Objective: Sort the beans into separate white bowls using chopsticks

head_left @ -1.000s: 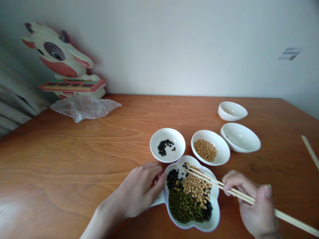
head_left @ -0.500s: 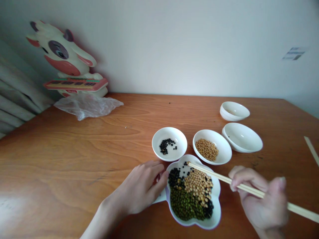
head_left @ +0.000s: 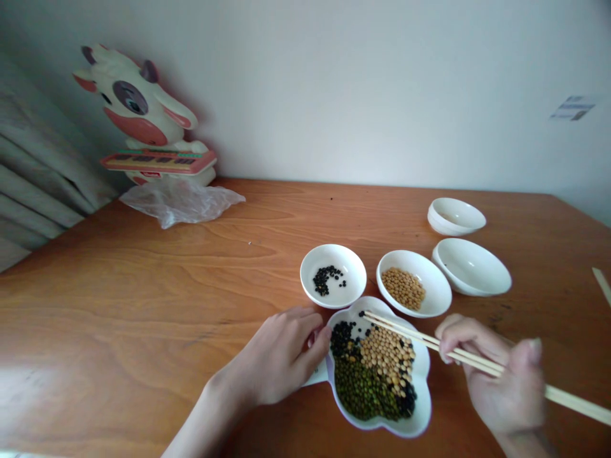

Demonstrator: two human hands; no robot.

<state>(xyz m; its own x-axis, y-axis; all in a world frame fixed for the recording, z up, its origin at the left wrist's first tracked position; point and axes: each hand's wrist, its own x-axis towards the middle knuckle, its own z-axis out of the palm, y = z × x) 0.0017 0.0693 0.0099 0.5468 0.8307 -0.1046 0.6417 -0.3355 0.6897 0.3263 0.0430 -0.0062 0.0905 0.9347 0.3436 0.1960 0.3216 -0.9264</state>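
Observation:
My left hand rests on the table with its fingers curled against the left rim of a white flower-shaped dish. That dish holds green beans, yellow soybeans and black beans mixed together. My right hand is closed around a pair of wooden chopsticks, whose tips reach over the black beans at the dish's top. Just behind the dish stand a small white bowl with a few black beans and a white bowl with soybeans.
Two more white bowls sit at the right rear of the wooden table. A cow-shaped toy and crumpled clear plastic are at the back left by the wall. A wooden stick lies at the right edge.
The view has shifted so everything sits slightly further right. The chopstick tips lifted briefly and are again low over the black beans. My left hand stays at the dish rim.

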